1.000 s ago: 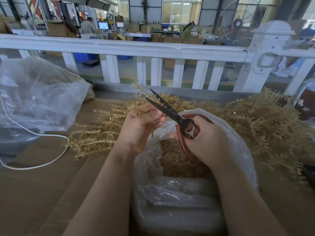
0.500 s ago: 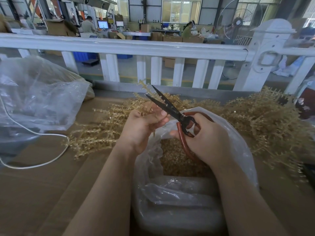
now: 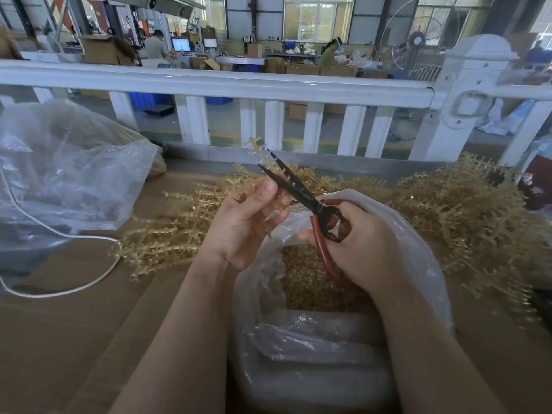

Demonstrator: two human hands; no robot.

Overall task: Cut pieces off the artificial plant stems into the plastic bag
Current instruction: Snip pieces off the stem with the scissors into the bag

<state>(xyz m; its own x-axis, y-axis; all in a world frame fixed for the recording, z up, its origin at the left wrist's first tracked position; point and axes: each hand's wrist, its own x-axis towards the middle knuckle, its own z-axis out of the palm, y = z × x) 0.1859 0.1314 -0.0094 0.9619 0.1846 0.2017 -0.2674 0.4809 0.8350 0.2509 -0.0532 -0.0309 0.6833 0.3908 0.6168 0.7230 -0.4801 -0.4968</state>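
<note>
Head view: left hand point(image 3: 243, 225) pinches a golden stem point(image 3: 259, 150) between the open blades of scissors point(image 3: 294, 189) gripped by right hand point(image 3: 363, 246), above the plastic bag point(image 3: 418, 249) on the desk point(image 3: 59, 339).

Head-worn view, forward-down, close.

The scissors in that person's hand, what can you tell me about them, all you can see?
The black-bladed scissors with reddish-brown looped handles look like metal, the handles seemingly coated. The right hand grips the handles, fingers through the loops. The long pointed blades are open in a narrow V, aimed up and away, above the mouth of the clear plastic bag. A pale golden plastic plant stem, held by the left hand, sits between the blades.
</note>
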